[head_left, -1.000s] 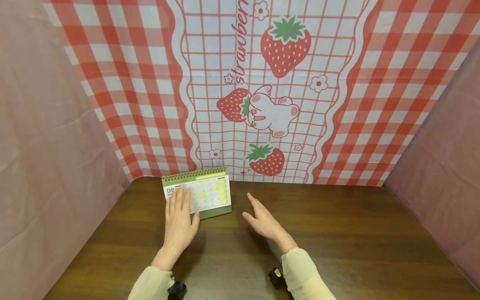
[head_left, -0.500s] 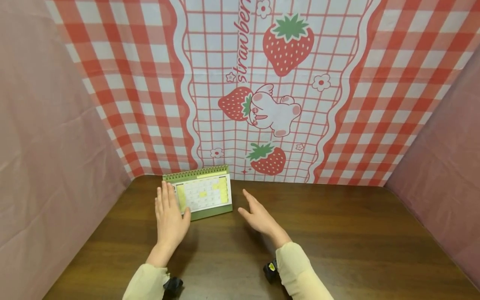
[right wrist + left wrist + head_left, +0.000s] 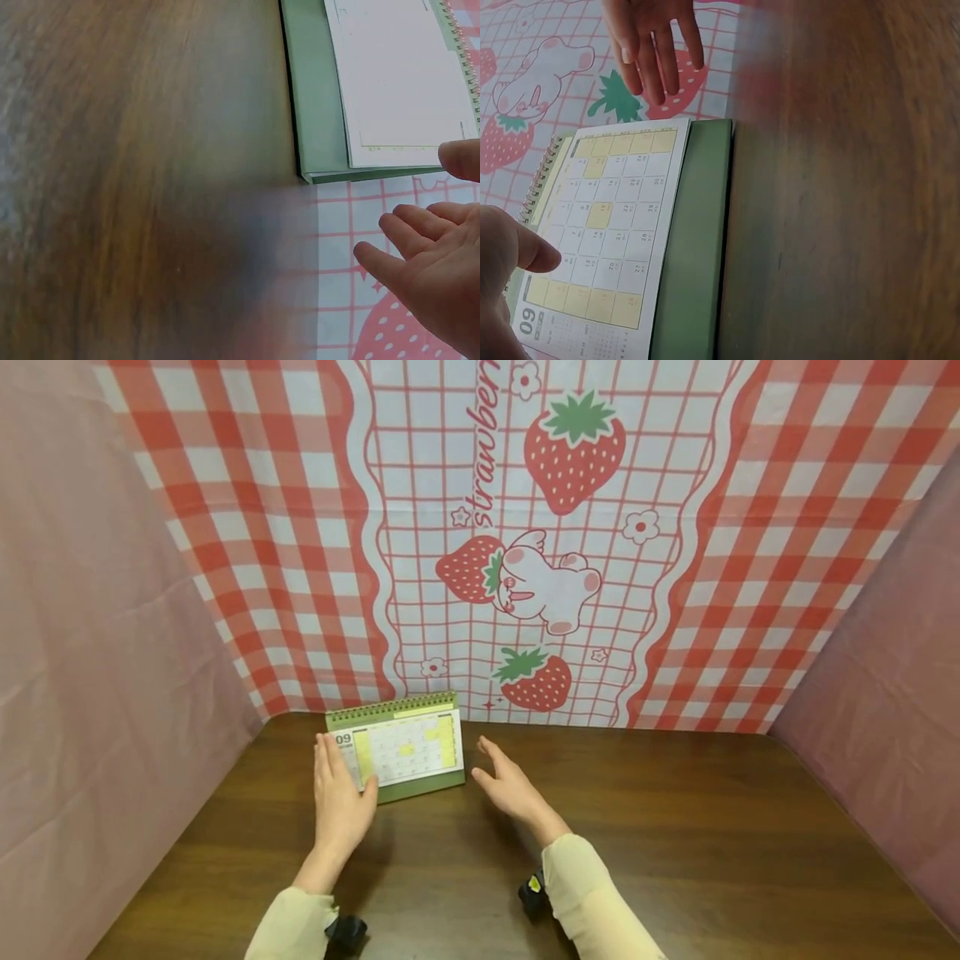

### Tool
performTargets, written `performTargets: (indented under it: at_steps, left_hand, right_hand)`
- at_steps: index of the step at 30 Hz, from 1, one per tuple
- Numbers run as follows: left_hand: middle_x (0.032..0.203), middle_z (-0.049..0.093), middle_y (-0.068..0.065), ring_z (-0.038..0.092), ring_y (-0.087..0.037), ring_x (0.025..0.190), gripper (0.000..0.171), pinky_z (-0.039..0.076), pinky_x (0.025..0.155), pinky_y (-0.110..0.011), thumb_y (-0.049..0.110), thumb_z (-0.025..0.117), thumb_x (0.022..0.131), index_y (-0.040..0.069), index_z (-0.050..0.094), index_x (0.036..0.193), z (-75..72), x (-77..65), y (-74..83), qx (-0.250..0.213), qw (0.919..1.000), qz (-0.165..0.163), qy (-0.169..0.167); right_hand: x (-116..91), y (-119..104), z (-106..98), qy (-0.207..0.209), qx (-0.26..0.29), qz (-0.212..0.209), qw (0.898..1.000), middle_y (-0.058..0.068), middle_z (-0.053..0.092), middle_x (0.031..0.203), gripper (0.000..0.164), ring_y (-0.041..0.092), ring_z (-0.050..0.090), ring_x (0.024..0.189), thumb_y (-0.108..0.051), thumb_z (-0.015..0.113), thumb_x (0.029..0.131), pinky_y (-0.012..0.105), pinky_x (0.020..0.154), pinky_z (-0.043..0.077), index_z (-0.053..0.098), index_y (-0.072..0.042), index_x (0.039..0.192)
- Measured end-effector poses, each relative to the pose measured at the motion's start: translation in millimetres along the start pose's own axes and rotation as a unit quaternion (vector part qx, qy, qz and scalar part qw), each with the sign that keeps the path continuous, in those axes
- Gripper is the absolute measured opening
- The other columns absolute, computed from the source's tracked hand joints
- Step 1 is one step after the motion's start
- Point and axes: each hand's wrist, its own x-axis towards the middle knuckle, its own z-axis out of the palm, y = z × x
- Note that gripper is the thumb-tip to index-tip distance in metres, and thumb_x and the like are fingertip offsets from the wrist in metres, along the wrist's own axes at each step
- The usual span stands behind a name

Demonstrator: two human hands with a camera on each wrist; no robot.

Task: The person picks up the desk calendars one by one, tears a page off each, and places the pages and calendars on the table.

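A green spiral-bound desk calendar [image 3: 408,752], its page marked 09 with yellow-shaded columns, stands at the back left of the table. My left hand [image 3: 341,806] is at the calendar's left end, fingers straight, overlapping its lower left corner in the head view. Off the right end is my right hand [image 3: 512,783], fingers extended and a small gap from the calendar's edge. In the left wrist view the calendar page [image 3: 604,217] lies between my left thumb [image 3: 536,251] and the right hand. The right wrist view has my right palm [image 3: 442,277] turned toward the calendar's end.
The brown wooden table [image 3: 675,827] extends to the right and front. Behind the calendar hangs a red-and-white checked cloth [image 3: 540,568] with strawberries, close to its spiral edge. Pink curtains [image 3: 112,652] flank both sides. Black wrist cameras [image 3: 347,935] sit under the sleeves.
My left hand has moved left off the calendar's page toward its left end, uncovering the 09. The right hand has shifted slightly left, closer to the calendar. The calendar stays about where it was.
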Motion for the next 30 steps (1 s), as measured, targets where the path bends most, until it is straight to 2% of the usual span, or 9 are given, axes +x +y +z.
performTargets:
  at_steps: [7, 11, 14, 19, 23, 27, 30]
  left_hand:
    - [0.15, -0.008, -0.02, -0.003, -0.034, 0.138, 0.085, 0.005, 0.112, -0.045, 0.015, 0.055, 0.086, -0.004, -0.005, 0.142, -4.2, 3.9, -3.1, -0.041, 0.9966, -0.055, -0.045]
    - [0.15, -0.006, -0.021, 0.0, -0.036, 0.138, 0.085, 0.007, 0.112, -0.046, 0.018, 0.055, 0.087, -0.003, -0.006, 0.143, -5.3, 4.1, -4.7, -0.05, 0.9946, -0.067, -0.06]
    - [0.15, -0.003, -0.023, 0.003, -0.038, 0.137, 0.085, 0.009, 0.112, -0.047, 0.019, 0.054, 0.087, -0.002, -0.007, 0.143, -5.3, 4.5, -5.9, -0.051, 0.9942, -0.069, -0.064]
    - [0.148, 0.004, -0.027, 0.009, -0.038, 0.136, 0.085, 0.013, 0.111, -0.047, 0.018, 0.054, 0.087, -0.002, -0.007, 0.143, -5.6, 4.4, -6.5, -0.056, 0.9937, -0.079, -0.058]
    - [0.146, 0.01, -0.03, 0.016, -0.04, 0.134, 0.083, 0.019, 0.109, -0.049, 0.018, 0.054, 0.087, -0.002, -0.005, 0.143, -4.6, 3.1, -6.7, -0.061, 0.9921, -0.093, -0.057]
    - [0.145, 0.015, -0.031, 0.022, -0.043, 0.131, 0.081, 0.023, 0.106, -0.052, 0.018, 0.054, 0.087, -0.002, -0.001, 0.144, -4.1, 2.9, -8.5, -0.058, 0.9914, -0.102, -0.059]
    - [0.144, 0.02, -0.03, 0.026, -0.043, 0.128, 0.079, 0.025, 0.104, -0.053, 0.017, 0.054, 0.086, -0.003, 0.004, 0.144, -4.9, 3.6, -9.8, -0.059, 0.991, -0.104, -0.059]
  right_hand:
    - [8, 2, 7, 0.016, 0.041, -0.003, 0.999, 0.022, 0.037, 0.139, 0.053, 0.037, 0.038, 0.125, -0.012, 0.047, 0.094, 0.047, 0.102, 0.032, 0.025, 0.004, 0.14]
    - [12, 2, 14, 0.03, 0.066, -0.008, 0.997, 0.025, 0.038, 0.137, 0.05, 0.038, 0.04, 0.124, -0.011, 0.046, 0.094, 0.048, 0.102, 0.033, 0.028, 0.006, 0.138]
    - [15, 1, 19, 0.037, 0.081, -0.007, 0.996, 0.027, 0.038, 0.136, 0.048, 0.039, 0.04, 0.123, -0.009, 0.045, 0.094, 0.048, 0.101, 0.034, 0.03, 0.008, 0.136]
    - [9, -23, 15, 0.03, 0.153, 0.003, 0.988, 0.034, 0.033, 0.136, 0.046, 0.045, 0.034, 0.125, -0.003, 0.041, 0.095, 0.051, 0.103, 0.03, 0.025, 0.015, 0.134]
    - [2, -37, 13, 0.029, 0.184, 0.002, 0.983, 0.038, 0.029, 0.135, 0.045, 0.047, 0.032, 0.124, 0.0, 0.038, 0.095, 0.051, 0.102, 0.03, 0.023, 0.018, 0.133]
    - [4, -36, 14, 0.028, 0.19, 0.012, 0.981, 0.037, 0.029, 0.136, 0.046, 0.046, 0.032, 0.125, 0.001, 0.038, 0.094, 0.051, 0.102, 0.03, 0.023, 0.017, 0.134]
    - [9, -26, 18, 0.03, 0.194, 0.014, 0.98, 0.036, 0.029, 0.136, 0.046, 0.046, 0.033, 0.125, 0.0, 0.039, 0.094, 0.052, 0.102, 0.031, 0.023, 0.016, 0.135]
